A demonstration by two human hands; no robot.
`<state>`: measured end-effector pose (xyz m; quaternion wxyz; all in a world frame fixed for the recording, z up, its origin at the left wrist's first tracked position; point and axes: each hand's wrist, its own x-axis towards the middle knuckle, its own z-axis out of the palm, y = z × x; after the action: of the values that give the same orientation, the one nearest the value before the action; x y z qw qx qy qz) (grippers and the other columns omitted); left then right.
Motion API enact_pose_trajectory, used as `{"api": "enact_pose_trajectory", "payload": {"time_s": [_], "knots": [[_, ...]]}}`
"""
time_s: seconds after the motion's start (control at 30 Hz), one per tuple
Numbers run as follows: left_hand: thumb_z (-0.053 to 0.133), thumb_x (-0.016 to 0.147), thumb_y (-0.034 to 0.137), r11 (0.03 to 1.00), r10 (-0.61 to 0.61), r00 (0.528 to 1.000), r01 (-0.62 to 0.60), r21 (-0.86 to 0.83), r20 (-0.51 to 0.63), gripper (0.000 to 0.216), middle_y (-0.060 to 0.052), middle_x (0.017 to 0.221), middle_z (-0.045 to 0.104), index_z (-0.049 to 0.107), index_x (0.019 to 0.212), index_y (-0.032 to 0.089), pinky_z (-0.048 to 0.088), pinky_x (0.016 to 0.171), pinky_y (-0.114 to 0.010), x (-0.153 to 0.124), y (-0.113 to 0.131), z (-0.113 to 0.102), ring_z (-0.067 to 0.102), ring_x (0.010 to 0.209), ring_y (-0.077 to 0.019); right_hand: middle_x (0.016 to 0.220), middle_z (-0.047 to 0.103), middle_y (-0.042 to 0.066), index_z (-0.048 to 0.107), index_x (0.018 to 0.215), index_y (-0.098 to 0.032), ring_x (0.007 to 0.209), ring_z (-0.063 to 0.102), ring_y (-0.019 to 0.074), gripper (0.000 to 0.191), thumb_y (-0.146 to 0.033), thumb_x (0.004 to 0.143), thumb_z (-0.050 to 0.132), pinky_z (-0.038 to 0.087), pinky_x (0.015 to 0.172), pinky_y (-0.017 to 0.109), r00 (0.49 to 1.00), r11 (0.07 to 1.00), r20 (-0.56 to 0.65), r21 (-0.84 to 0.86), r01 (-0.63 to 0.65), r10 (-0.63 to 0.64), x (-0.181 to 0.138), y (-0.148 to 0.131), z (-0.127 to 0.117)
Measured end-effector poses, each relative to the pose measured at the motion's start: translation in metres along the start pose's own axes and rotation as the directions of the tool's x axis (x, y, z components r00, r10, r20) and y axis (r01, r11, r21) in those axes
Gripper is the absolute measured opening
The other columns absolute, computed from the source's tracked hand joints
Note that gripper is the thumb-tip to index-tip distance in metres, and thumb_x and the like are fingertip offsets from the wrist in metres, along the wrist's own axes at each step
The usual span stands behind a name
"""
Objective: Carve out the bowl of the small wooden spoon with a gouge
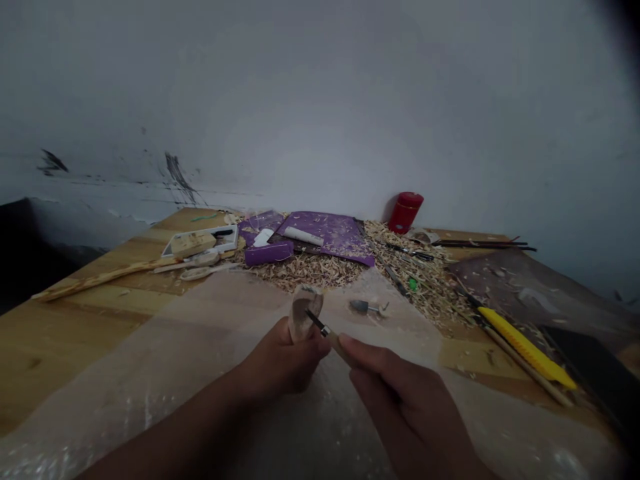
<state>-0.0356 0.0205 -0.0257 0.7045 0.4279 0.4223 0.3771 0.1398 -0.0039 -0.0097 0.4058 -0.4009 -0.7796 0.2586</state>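
Observation:
My left hand (283,363) is wrapped round the handle of a small wooden spoon (304,308), holding its pale bowl upright over a sheet of clear plastic (165,373). My right hand (400,393) pinches a thin carving tool (327,331) with a wooden handle. The tool's dark blade tip rests against the bowl of the spoon. Both hands are closed and close together at the middle of the table.
Wood shavings (310,270) cover the back of the wooden table (45,333). A purple mat (333,233), a purple box (269,253), a red tin (405,212), a yellow utility knife (530,347), a small metal bit (367,307), rough wooden spoons (200,263) and several tools lie around. A grey wall stands behind.

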Motion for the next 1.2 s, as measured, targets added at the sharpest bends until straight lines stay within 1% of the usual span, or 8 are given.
{"api": "enact_pose_trajectory", "payload": {"time_s": [0.17, 0.3, 0.43, 0.57, 0.73, 0.97, 1.07, 1.2], "knots": [[0.062, 0.065, 0.044, 0.998, -0.012, 1.000, 0.013, 0.067, -0.013, 0.034, 0.009, 0.038, 0.033, 0.042, 0.056, 0.018, 0.021, 0.034, -0.015, 0.002, -0.003, -0.005, 0.026, 0.034, -0.0030, 0.087, 0.068, 0.002, 0.052, 0.116, -0.027, 0.074, 0.064, 0.0157, 0.035, -0.020, 0.083, 0.043, 0.052, 0.064, 0.027, 0.986, 0.984, 0.150, -0.157, 0.089, -0.065, 0.001, 0.001, -0.014], [0.058, 0.071, 0.039, 0.993, -0.006, 0.999, 0.010, 0.114, -0.038, 0.028, 0.009, 0.042, 0.032, 0.046, 0.060, 0.017, 0.018, 0.034, -0.014, 0.002, -0.005, -0.006, 0.023, 0.036, -0.0024, 0.077, 0.068, 0.000, 0.051, 0.118, -0.026, 0.062, 0.063, 0.0141, 0.037, -0.017, 0.083, 0.041, 0.051, 0.055, 0.024, 0.975, 0.973, 0.208, -0.196, 0.125, -0.084, 0.001, 0.000, -0.017], [0.059, 0.070, 0.036, 0.985, -0.028, 0.999, 0.034, 0.171, -0.037, 0.028, 0.008, 0.041, 0.032, 0.045, 0.056, 0.016, 0.020, 0.035, -0.014, 0.001, -0.006, -0.005, 0.025, 0.037, -0.0026, 0.087, 0.069, -0.001, 0.051, 0.118, -0.028, 0.073, 0.065, 0.0149, 0.041, -0.015, 0.080, 0.043, 0.052, 0.066, 0.025, 0.973, 0.983, 0.221, -0.154, 0.096, -0.061, 0.003, -0.003, -0.018], [0.061, 0.066, 0.036, 0.985, 0.039, 0.993, -0.018, 0.174, -0.115, 0.029, 0.007, 0.039, 0.036, 0.045, 0.053, 0.017, 0.022, 0.034, -0.015, 0.001, -0.012, 0.003, 0.029, 0.035, -0.0032, 0.094, 0.068, -0.004, 0.051, 0.117, -0.031, 0.085, 0.063, 0.0143, 0.042, -0.012, 0.080, 0.044, 0.050, 0.076, 0.025, 0.966, 0.997, 0.255, -0.054, 0.047, -0.032, 0.003, -0.005, -0.016], [0.065, 0.058, 0.040, 0.997, 0.068, 0.971, -0.059, 0.046, -0.230, 0.035, 0.009, 0.034, 0.035, 0.037, 0.051, 0.019, 0.023, 0.031, -0.016, 0.004, -0.020, 0.014, 0.029, 0.029, -0.0033, 0.091, 0.069, -0.002, 0.054, 0.114, -0.027, 0.082, 0.064, 0.0154, 0.036, -0.015, 0.082, 0.043, 0.052, 0.073, 0.025, 0.982, 0.995, 0.171, -0.046, 0.084, -0.075, -0.002, -0.006, -0.008], [0.065, 0.058, 0.042, 0.997, 0.028, 0.956, -0.050, -0.066, -0.293, 0.037, 0.010, 0.031, 0.034, 0.036, 0.050, 0.019, 0.022, 0.028, -0.017, 0.005, -0.016, 0.021, 0.029, 0.026, -0.0038, 0.090, 0.068, 0.001, 0.053, 0.115, -0.024, 0.081, 0.064, 0.0147, 0.034, -0.017, 0.083, 0.042, 0.050, 0.069, 0.023, 0.983, 0.998, 0.174, 0.026, 0.050, -0.054, -0.006, -0.003, 0.006], [0.065, 0.058, 0.039, 0.994, 0.043, 0.942, -0.074, -0.079, -0.332, 0.036, 0.009, 0.032, 0.035, 0.036, 0.049, 0.019, 0.022, 0.030, -0.017, 0.004, -0.013, 0.024, 0.030, 0.028, -0.0037, 0.082, 0.068, 0.004, 0.051, 0.116, -0.022, 0.073, 0.064, 0.0154, 0.035, -0.017, 0.083, 0.041, 0.050, 0.065, 0.025, 0.990, 0.997, 0.118, 0.014, 0.081, -0.082, -0.010, 0.000, 0.015], [0.064, 0.061, 0.034, 0.990, 0.096, 0.925, -0.127, -0.062, -0.367, 0.033, 0.008, 0.035, 0.038, 0.037, 0.049, 0.018, 0.025, 0.034, -0.017, 0.005, -0.015, 0.022, 0.032, 0.031, -0.0036, 0.079, 0.067, 0.003, 0.048, 0.119, -0.023, 0.072, 0.064, 0.0154, 0.036, -0.019, 0.085, 0.039, 0.050, 0.065, 0.026, 0.994, 0.998, 0.090, -0.001, 0.070, -0.070, -0.014, 0.002, 0.026]]}}
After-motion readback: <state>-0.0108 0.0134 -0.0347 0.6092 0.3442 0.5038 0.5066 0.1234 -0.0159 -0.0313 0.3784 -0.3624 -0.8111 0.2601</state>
